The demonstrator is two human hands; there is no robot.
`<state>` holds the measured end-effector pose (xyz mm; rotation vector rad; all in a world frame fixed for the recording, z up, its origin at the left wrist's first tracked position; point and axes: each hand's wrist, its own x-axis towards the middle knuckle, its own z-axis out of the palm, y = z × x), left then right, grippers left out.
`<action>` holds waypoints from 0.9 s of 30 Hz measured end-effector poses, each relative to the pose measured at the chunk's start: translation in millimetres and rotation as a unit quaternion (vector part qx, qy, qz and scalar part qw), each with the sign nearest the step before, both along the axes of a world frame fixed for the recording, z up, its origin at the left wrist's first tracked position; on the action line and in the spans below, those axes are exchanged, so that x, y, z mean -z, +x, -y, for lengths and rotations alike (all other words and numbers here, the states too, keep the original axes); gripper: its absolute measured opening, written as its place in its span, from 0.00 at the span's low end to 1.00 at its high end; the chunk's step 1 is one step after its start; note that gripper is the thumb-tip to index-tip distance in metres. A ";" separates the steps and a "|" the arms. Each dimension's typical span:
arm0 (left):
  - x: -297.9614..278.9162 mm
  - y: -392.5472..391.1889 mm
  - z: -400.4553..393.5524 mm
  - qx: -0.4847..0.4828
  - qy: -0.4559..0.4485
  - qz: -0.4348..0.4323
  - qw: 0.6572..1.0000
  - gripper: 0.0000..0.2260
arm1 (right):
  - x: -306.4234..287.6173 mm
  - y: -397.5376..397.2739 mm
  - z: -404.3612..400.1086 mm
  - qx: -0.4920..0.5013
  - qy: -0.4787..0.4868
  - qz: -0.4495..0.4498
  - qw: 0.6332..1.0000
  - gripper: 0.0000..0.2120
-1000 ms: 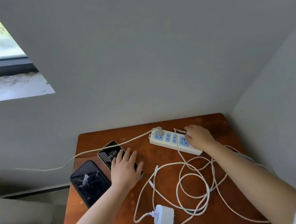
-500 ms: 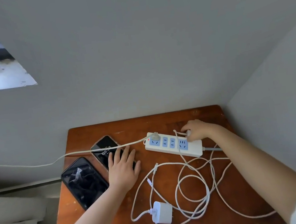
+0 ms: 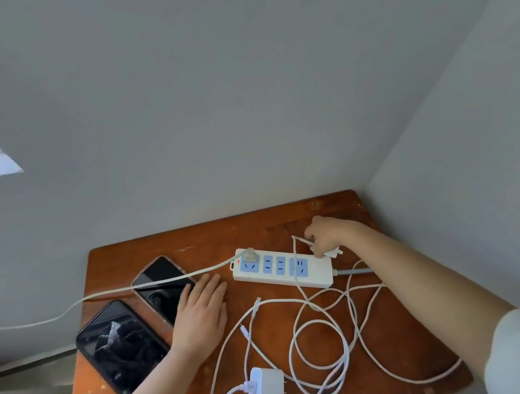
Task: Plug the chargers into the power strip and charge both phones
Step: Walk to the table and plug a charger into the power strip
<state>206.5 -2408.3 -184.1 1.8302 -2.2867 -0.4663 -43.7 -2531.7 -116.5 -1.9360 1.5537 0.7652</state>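
A white power strip (image 3: pixel 283 267) with blue sockets lies across the back of the wooden table (image 3: pixel 378 353). My right hand (image 3: pixel 324 233) is shut on a small white charger (image 3: pixel 332 252) just above the strip's right end, prongs pointing right, its cable looping up beside my fingers. My left hand (image 3: pixel 200 312) rests flat on the table, fingers apart, covering the near edge of a dark-screened phone (image 3: pixel 160 284). A second black phone (image 3: pixel 120 346) lies to the left. Another white charger (image 3: pixel 267 386) sits at the front, its cable ends (image 3: pixel 251 318) loose.
A thick white cord (image 3: pixel 103 296) runs from a plug in the strip's leftmost socket across the first phone and off the table's left edge. Tangled white cables (image 3: pixel 326 343) cover the right half. Grey walls close the back and right sides.
My right hand has lifted the small charger from behind the strip to just above its right end. The first phone's screen went dark. My left hand has barely moved.
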 end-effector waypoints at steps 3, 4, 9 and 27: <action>-9.1 -16.7 2.9 0.078 -0.016 -0.019 0.997 0.17 | -1.5 -11.9 -4.7 0.043 -0.050 0.076 0.995 0.15; -11.2 -23.8 5.7 0.094 -0.006 -0.014 0.995 0.18 | -3.2 -13.9 -7.9 0.049 -0.072 0.095 0.992 0.15; -7.7 -44.2 28.8 0.123 0.051 0.096 0.986 0.23 | -6.2 -18.9 -24.5 0.066 -0.170 0.187 0.965 0.18; -7.8 -13.8 17.9 0.044 0.067 0.085 0.993 0.23 | -1.8 22.3 -42.2 0.167 -0.273 0.363 0.875 0.17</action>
